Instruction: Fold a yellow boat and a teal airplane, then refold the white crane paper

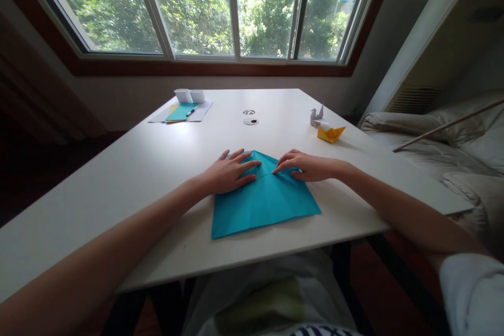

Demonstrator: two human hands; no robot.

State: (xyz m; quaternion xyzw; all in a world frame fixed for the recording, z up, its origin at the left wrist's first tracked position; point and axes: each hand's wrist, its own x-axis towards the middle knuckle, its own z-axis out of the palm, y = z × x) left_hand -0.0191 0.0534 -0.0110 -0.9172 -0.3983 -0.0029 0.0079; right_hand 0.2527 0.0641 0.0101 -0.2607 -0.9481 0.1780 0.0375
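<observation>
Teal paper (262, 202) lies flat on the white table (118, 178), partly folded so its far end comes to a point, with a crease running across between the two hands. Left hand (228, 173) rests palm down on the far left part of the sheet, fingers spread and pressing flat, closed on nothing. Right hand (305, 165) rests on the far right part, its fingertips (280, 168) bent down onto the crease, also gripping nothing. Both sets of fingers point toward each other, near but apart. Beyond the right hand sit a yellow paper boat (331, 133) and, just behind it, a white paper crane (317, 115). Well beyond the left hand lies a stack of sheets (183, 112) with a pen (191, 112) on top, and two small white blocks (189, 95) behind it. Farther off between the hands are two round marks (250, 117) in the tabletop
</observation>
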